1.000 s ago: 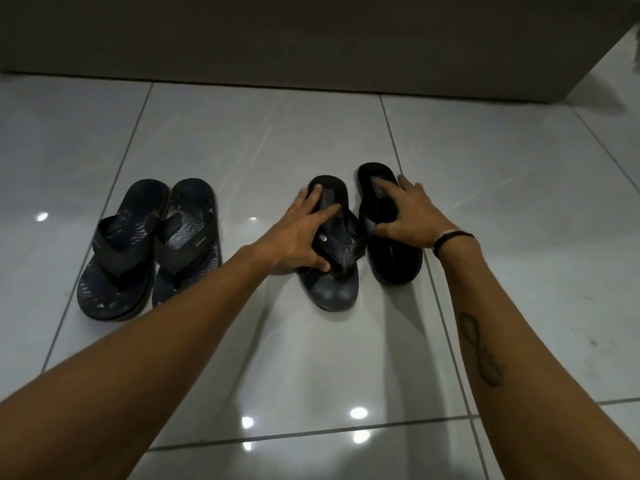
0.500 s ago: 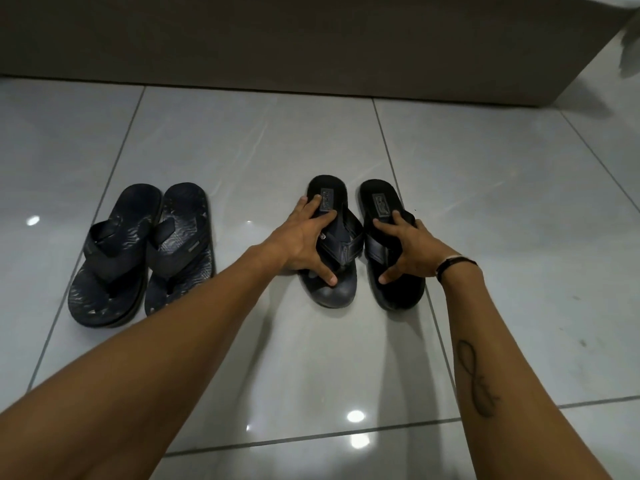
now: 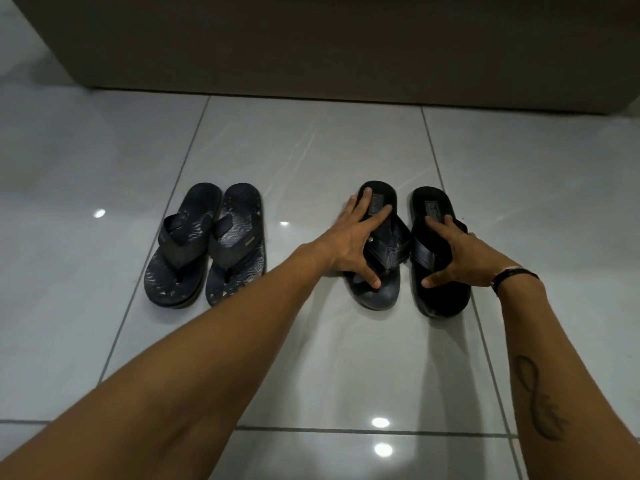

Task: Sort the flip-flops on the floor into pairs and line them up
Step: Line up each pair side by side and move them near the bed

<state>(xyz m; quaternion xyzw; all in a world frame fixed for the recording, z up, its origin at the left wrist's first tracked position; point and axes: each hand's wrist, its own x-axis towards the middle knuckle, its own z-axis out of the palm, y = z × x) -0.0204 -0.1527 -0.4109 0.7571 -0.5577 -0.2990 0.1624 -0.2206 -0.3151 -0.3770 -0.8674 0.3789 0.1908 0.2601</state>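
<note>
4 flip-flops lie on the glossy grey tiled floor [image 3: 346, 358], sorted into 2 pairs with their heels toward the far wall [image 3: 311, 39] and their toes toward the near side. on the left, the patterned navy pair sits with its 2 soles touching along their inner edges: the left patterned flip-flop [image 3: 181, 247] and the right patterned flip-flop [image 3: 239, 245], both flat and untouched by either hand. well apart to the right is the plain black pair. the left hand [image 3: 349, 247] is spread flat over the left black flip-flop [image 3: 381, 251], fingers reaching to the heel and thumb pressing near the toe post, a loose hold from above rather than a clenched one. the right hand [image 3: 460, 254], with a dark band [image 3: 512, 273] at the wrist, lies splayed over the strap of the right black flip-flop [image 3: 438, 258], thumb down near the toe. both black soles rest on the floor, just beside each other with a narrow gap at the heels
</note>
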